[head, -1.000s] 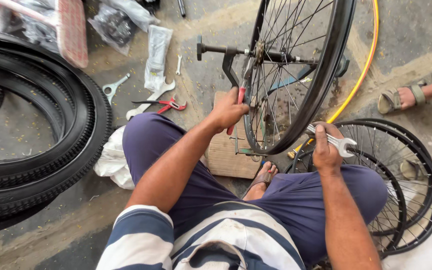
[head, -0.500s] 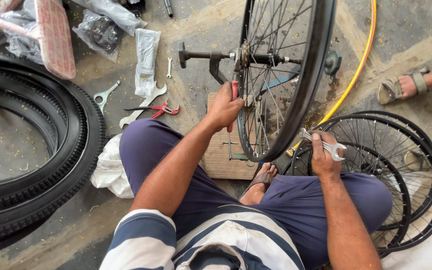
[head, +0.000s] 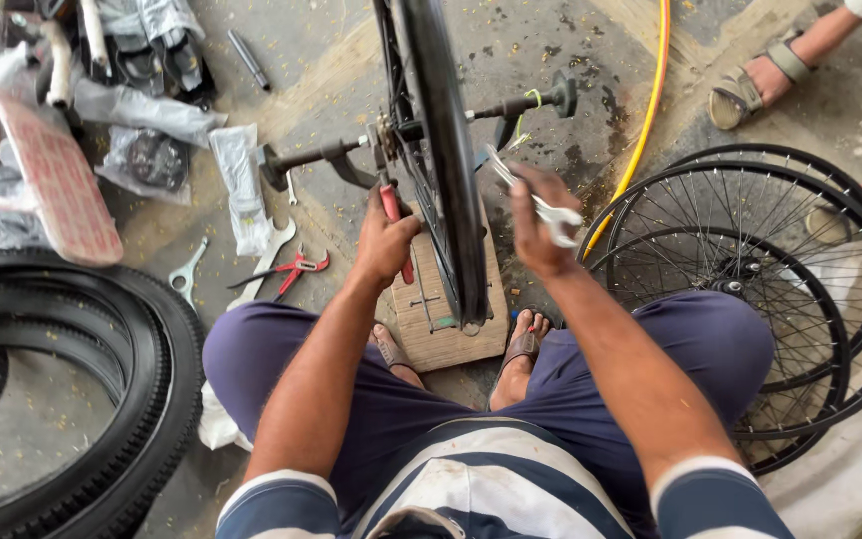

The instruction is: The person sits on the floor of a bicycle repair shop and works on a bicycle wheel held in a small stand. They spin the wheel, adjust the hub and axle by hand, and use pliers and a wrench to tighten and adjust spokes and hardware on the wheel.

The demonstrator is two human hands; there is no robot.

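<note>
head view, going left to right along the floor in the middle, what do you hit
black tyres → silver spanner → red pliers → left hand → upright wheel → right hand → yellow hose → spoked rims

left hand (head: 383, 245) fisted, right hand (head: 536, 225) — fingers curled

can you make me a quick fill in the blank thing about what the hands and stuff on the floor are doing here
1. The left hand grips a tool with a ____ handle beside the upright wheel.
2. The right hand holds a silver ____.
3. The wheel stands over a small ____ board between the person's feet.
4. Near the flat spanner on the floor lie red-handled ____.

Missing words: red; spanner; wooden; pliers
</note>
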